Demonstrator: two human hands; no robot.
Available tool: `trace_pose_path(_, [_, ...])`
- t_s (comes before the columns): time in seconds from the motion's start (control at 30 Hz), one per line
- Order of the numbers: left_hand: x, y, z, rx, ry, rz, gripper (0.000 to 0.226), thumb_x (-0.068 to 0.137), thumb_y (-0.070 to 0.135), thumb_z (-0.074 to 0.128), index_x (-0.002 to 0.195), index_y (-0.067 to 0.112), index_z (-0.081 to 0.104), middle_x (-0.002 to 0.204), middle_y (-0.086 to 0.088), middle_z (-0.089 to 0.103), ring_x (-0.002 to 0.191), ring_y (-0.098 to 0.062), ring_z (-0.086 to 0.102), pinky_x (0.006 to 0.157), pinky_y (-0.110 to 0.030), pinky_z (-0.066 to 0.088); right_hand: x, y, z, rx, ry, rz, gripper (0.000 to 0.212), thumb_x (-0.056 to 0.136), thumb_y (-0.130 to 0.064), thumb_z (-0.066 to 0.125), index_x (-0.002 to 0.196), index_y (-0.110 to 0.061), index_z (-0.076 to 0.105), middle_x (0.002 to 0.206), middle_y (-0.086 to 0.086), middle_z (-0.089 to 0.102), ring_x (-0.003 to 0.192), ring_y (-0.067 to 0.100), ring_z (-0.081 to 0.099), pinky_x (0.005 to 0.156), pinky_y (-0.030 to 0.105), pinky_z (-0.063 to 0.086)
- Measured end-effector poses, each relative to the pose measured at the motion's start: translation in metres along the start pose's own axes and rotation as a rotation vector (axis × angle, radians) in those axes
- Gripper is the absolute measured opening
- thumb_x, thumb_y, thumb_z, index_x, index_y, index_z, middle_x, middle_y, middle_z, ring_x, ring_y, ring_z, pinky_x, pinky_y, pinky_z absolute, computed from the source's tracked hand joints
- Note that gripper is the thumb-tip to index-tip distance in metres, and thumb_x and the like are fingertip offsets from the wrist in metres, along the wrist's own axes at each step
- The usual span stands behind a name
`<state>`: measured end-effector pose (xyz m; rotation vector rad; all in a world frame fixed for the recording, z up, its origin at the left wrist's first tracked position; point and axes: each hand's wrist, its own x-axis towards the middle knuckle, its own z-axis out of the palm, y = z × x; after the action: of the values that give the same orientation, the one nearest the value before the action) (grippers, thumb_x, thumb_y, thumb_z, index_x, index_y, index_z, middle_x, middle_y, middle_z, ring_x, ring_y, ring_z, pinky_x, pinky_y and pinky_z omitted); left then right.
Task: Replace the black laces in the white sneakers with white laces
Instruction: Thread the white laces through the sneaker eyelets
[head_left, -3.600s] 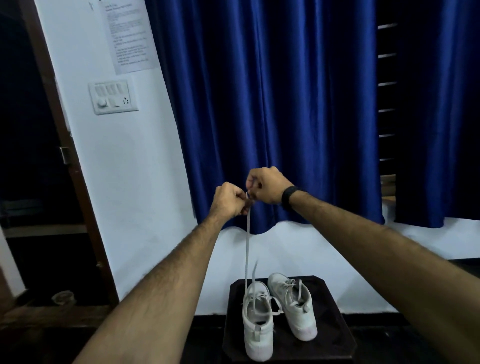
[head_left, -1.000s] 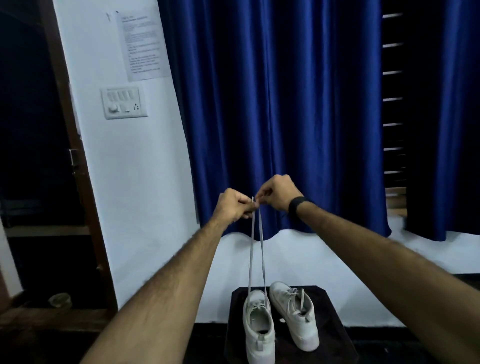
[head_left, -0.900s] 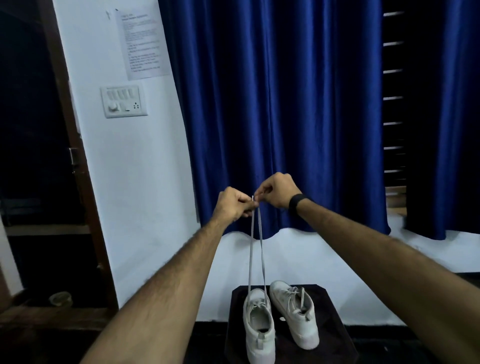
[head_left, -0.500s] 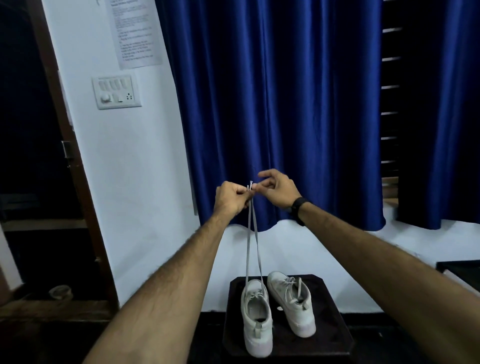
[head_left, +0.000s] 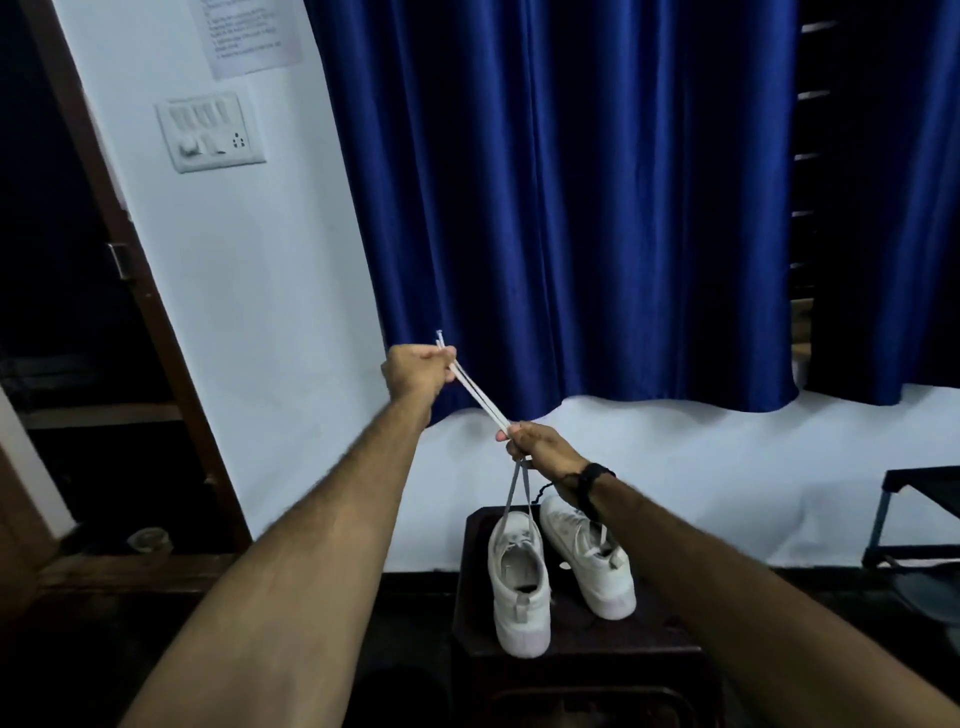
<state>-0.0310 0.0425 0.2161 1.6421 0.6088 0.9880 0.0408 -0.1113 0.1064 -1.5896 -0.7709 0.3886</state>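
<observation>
The right forearm covers part of the right sneaker (head_left: 597, 561), and the dark table (head_left: 576, 660) blends into the dim floor. Two white sneakers stand side by side on it; two strands of one white lace (head_left: 480, 397) rise from the left sneaker (head_left: 519, 587), gripped in the curled right hand (head_left: 537, 447), their ends pinched in the closed left hand (head_left: 418, 371). A blue curtain (head_left: 571, 197) and a switch panel (head_left: 210, 132) lie behind.

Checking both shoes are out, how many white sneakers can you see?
2: left sneaker and right sneaker stand side by side on the dark stool; none seem hidden.
</observation>
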Motion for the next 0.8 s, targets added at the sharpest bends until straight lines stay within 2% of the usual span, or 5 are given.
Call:
trace_pose_path(0.33, [-0.047, -0.151, 0.001, -0.123, -0.096, -0.695, 0.012, 0.087, 0.005, 0.065, 0.076, 0.000, 0.067, 0.051, -0.006, 0.066, 0.030, -0.006, 0.042, 0.031, -0.011, 0.024, 0.020, 0.001, -0.017, -0.225, 0.090, -0.027, 0.017, 0.089, -0.006, 0.063, 0.099, -0.017, 0.070, 0.063, -0.004, 0.069, 0.069, 0.004, 0.065, 0.080, 0.024, 0.048])
trace_pose_path(0.47, [-0.081, -0.168, 0.025, -0.044, -0.249, -0.727, 0.028, 0.067, 0.014, 0.080, 0.090, -0.001, 0.074, 0.069, -0.009, 0.071, 0.045, -0.013, 0.051, 0.042, -0.020, 0.038, 0.019, -0.009, -0.020, -0.317, 0.043, -0.032, 0.019, 0.081, -0.007, 0.061, 0.089, -0.020, 0.071, 0.066, 0.002, 0.069, 0.068, 0.011, 0.063, 0.081, 0.033, 0.053])
trace_pose_path(0.6, [-0.074, -0.150, 0.031, 0.353, 0.019, -0.392, 0.053, 0.072, 0.018, 0.072, 0.122, 0.009, 0.059, 0.122, -0.012, 0.059, 0.115, -0.032, 0.055, 0.094, -0.041, 0.050, 0.015, -0.019, -0.025, -0.482, -0.001, -0.048, 0.024, 0.080, -0.004, 0.057, 0.091, -0.020, 0.071, 0.068, 0.002, 0.071, 0.069, 0.012, 0.066, 0.079, 0.032, 0.055])
trace_pose_path(0.7, [-0.061, -0.120, 0.041, 0.022, -0.344, -0.184, 0.030, 0.102, 0.025, 0.047, 0.128, 0.017, 0.058, 0.125, -0.006, 0.064, 0.120, -0.021, 0.055, 0.106, -0.040, 0.041, 0.017, -0.025, -0.024, -0.528, -0.011, -0.056, 0.023, 0.081, -0.004, 0.057, 0.092, -0.019, 0.070, 0.071, 0.005, 0.072, 0.069, 0.015, 0.067, 0.077, 0.033, 0.056])
trace_pose_path(0.8, [-0.063, -0.114, 0.053, -0.160, -0.718, -0.354, 0.062, 0.101, 0.060, 0.024, 0.120, 0.018, 0.066, 0.103, -0.007, 0.074, 0.108, -0.020, 0.066, 0.095, -0.039, 0.045, 0.020, -0.023, -0.020, -0.508, 0.026, -0.055, 0.019, 0.082, -0.009, 0.059, 0.089, -0.021, 0.072, 0.073, 0.006, 0.072, 0.073, 0.018, 0.067, 0.076, 0.034, 0.056])
